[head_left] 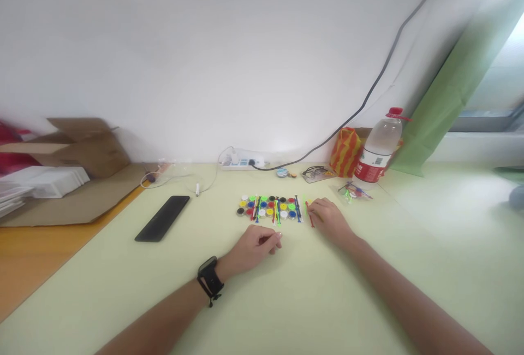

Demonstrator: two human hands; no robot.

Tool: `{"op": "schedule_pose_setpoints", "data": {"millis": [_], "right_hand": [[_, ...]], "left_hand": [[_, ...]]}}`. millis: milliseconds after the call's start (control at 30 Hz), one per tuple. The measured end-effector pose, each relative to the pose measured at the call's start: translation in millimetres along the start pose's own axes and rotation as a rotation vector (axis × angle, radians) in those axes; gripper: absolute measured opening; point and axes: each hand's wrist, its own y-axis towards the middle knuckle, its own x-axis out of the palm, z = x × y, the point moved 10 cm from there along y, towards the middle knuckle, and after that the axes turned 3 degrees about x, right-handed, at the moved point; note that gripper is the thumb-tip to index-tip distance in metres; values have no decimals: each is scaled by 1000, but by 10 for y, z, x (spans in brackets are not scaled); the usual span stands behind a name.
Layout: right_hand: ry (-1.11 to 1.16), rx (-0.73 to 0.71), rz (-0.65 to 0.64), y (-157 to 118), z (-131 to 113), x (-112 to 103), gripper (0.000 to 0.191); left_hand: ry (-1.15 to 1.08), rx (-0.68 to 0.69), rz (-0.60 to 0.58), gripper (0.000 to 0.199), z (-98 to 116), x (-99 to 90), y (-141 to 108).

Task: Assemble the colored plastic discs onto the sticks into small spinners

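Several small round pieces in white, green, black, red, blue and yellow, among them a yellow disc [269, 212], lie in rows on the pale green table [254, 300]. Thin coloured sticks, one of them a blue stick [298, 208], lie upright between the groups. At the right end of the rows my right hand [327, 219] has its fingers pressed together over a red stick [312, 223]; what its fingertips hold is hidden. My left hand [258, 246], with a black watch at the wrist, rests below the rows with its fingers curled together; anything inside is too small to name.
A black phone-like slab [162, 219] lies at the left. Behind stand a power strip [242, 162], a striped bag [345, 153] and a large water bottle [377, 150]. A small bag of sticks [354, 191] lies right of my right hand. Cardboard [94, 194] fills the far left.
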Motion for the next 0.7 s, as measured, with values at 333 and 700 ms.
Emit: {"op": "schedule_pose_setpoints", "data": {"millis": [333, 700], "right_hand": [[49, 49, 67, 50, 108, -104, 24], [122, -41, 7, -68, -217, -143, 28]], "left_hand": [[6, 1, -1, 52, 10, 2, 1], [20, 0, -17, 49, -19, 25, 1]]}}
